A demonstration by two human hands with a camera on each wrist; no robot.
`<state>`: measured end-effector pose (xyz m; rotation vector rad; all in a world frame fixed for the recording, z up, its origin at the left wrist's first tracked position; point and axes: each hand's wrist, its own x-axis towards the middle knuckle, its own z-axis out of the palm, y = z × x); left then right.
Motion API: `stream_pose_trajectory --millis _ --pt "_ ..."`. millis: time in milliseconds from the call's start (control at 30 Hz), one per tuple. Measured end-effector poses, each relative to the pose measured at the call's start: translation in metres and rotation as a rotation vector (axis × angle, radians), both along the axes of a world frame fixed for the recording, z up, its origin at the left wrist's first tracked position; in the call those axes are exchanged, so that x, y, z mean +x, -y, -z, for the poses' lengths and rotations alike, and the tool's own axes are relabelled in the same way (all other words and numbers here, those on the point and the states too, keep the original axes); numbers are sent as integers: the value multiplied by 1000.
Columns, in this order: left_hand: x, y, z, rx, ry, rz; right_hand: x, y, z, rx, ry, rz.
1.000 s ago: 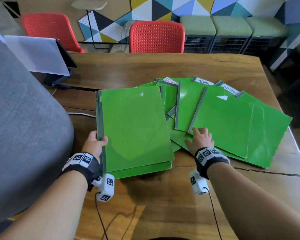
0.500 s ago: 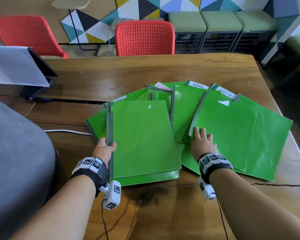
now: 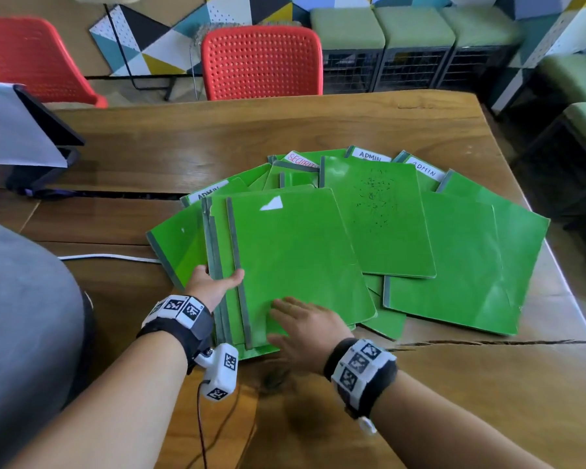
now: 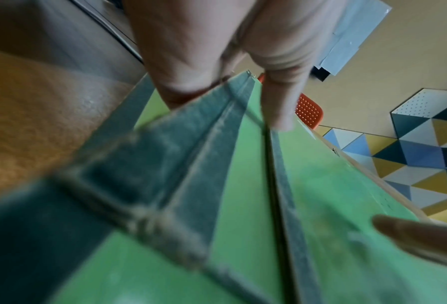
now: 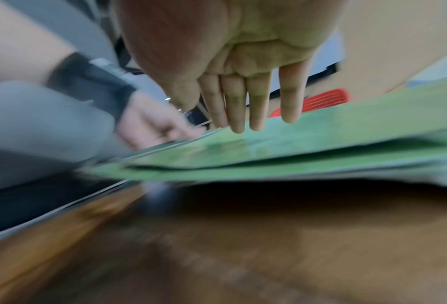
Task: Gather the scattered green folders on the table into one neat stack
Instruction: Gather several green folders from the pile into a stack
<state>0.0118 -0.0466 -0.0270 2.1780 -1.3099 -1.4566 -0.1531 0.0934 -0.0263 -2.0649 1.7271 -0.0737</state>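
Several green folders with grey spines lie fanned across the wooden table (image 3: 183, 137). My left hand (image 3: 214, 282) grips the spine edge of a small stack of folders (image 3: 295, 252), thumb on top; in the left wrist view the thumb (image 4: 277, 102) lies on the stack (image 4: 243, 205). My right hand (image 3: 301, 323) lies flat with straight fingers on the stack's near corner; the right wrist view shows those fingers (image 5: 245, 107) extended over the top folder (image 5: 321, 133). More folders (image 3: 454, 252) lie spread to the right, some labelled ADMIN (image 3: 369, 155).
A black stand with white paper (image 3: 17, 130) sits at the table's left. A white cable (image 3: 109, 257) runs along the left side. Red chairs (image 3: 261, 62) stand behind the table. A grey cushion-like mass (image 3: 21, 316) fills the near left. The table's right edge (image 3: 562, 275) is close to the folders.
My right hand left the right-hand folder and moved left onto the near corner of the stack. The left hand kept its grip on the stack, which now overlaps the spread pile.
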Motion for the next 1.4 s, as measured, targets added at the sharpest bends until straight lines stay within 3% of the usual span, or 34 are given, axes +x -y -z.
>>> stream_pose_trajectory --millis 67,133,233,333,500,700,867,1000,1133,1267,1400 --pt "0 0 2 -14 91 52 -31 13 4 -171 37 154" --pt "0 1 2 -28 117 68 -82 31 10 -258 6 478" --pt "-3 0 0 -59 110 75 -162 47 17 26 -117 1010" --pt "-10 -2 -4 -87 145 96 -206 54 27 288 -64 1259" --pt "-14 0 1 -83 133 61 -213 64 33 314 -54 1323" --pt "12 8 -4 -110 12 -72 -211 60 16 305 172 1325" --pt "63 25 23 -204 -46 -167 -206 48 -28 -140 465 1346" --pt "65 7 -18 -221 -67 -195 -216 39 -75 -305 488 1331" --pt "55 -11 -32 -231 -187 -223 -205 34 -89 -187 599 1258" --pt "24 -31 -28 -232 -311 -153 -154 21 -61 45 670 1125" --pt "-2 -37 -21 -193 -361 -123 -123 5 -32 281 920 1139"
